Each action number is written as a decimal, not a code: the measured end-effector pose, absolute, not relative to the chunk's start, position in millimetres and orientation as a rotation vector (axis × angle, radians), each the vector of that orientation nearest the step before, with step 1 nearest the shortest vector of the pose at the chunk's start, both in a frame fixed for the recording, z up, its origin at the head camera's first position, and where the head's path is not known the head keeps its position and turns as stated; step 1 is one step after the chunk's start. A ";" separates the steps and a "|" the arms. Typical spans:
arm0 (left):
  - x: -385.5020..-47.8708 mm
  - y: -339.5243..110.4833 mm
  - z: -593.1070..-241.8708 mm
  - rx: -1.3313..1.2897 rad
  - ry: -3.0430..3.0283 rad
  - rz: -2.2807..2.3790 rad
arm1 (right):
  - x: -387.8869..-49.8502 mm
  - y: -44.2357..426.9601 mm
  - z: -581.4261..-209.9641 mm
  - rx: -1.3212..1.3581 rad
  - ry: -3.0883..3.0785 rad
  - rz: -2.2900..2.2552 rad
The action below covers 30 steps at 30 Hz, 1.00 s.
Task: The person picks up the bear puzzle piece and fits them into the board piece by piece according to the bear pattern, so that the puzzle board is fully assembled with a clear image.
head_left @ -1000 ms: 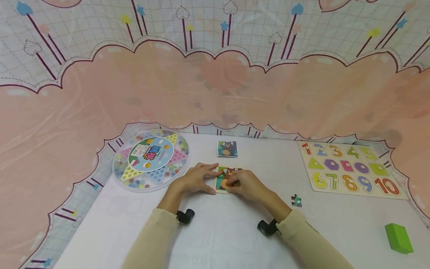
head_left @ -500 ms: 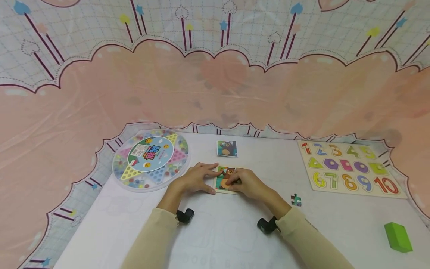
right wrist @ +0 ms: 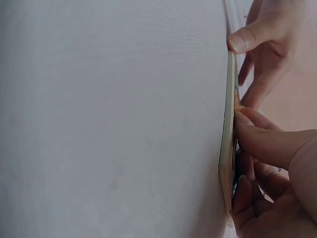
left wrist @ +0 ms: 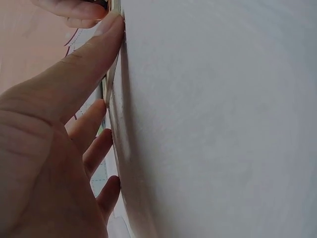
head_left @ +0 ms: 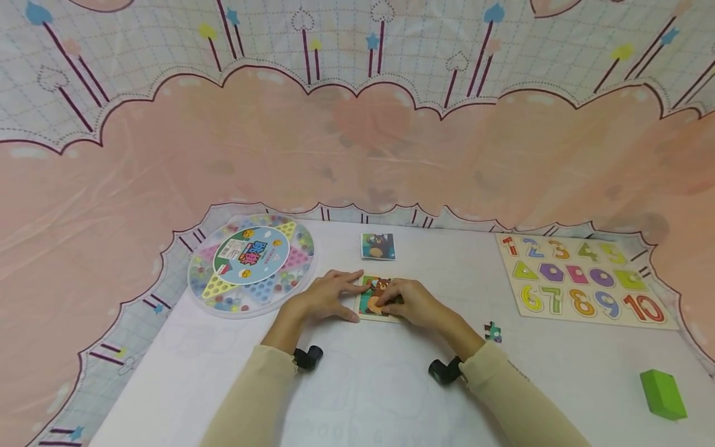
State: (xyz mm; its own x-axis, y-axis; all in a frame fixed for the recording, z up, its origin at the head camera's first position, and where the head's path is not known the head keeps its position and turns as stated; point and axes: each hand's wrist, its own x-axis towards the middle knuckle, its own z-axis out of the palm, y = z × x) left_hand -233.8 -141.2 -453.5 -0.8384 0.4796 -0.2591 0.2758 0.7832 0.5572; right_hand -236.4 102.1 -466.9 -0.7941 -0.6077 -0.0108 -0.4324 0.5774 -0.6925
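A small wooden jigsaw puzzle board (head_left: pixel 366 304) with a brown bear picture lies flat on the table. My left hand (head_left: pixel 324 297) rests at its left side, fingers spread and fairly straight, with the thumb (left wrist: pixel 101 47) against the board's near edge. Over the right part of the picture, my right hand (head_left: pixel 418 307) pinches a puzzle piece (right wrist: pixel 240 107) between thumb and forefinger, down at the board's surface. Most of that piece is hidden by the fingers. A bear picture card (head_left: pixel 378 247) lies behind the board. To the right sits a loose puzzle piece (head_left: pixel 493 332).
On the left stands a round Chinese checkers set (head_left: pixel 251 267) with coloured marbles. A wooden number-and-shape board (head_left: pixel 583 282) lies at the back right. Toward the right front is a green block (head_left: pixel 663 395). The white tabletop (head_left: pixel 357 397) meets a patterned cloth (head_left: pixel 357 167).
My right fingers shift very slightly over the bear picture, still pinching at the same spot. The left hand stays where it was.
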 end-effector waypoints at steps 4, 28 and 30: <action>-235.4 -141.2 -452.1 0.590 2.579 0.715 | -235.4 104.7 -464.8 -0.907 2.555 -1.031; -235.3 -141.3 -455.2 0.586 2.576 0.728 | -212.3 203.5 -422.4 -0.828 2.654 -0.982; -234.9 -141.2 -455.6 0.588 2.576 0.735 | -206.5 217.1 -423.2 -0.778 2.679 -0.975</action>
State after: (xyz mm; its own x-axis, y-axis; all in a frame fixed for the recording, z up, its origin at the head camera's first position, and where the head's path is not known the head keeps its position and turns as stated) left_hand -234.9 -141.2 -455.6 -0.8331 0.4910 -0.2548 0.2824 0.7736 0.5672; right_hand -206.5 217.1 -423.2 -0.8450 -0.5347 0.0039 -0.4122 0.6467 -0.6417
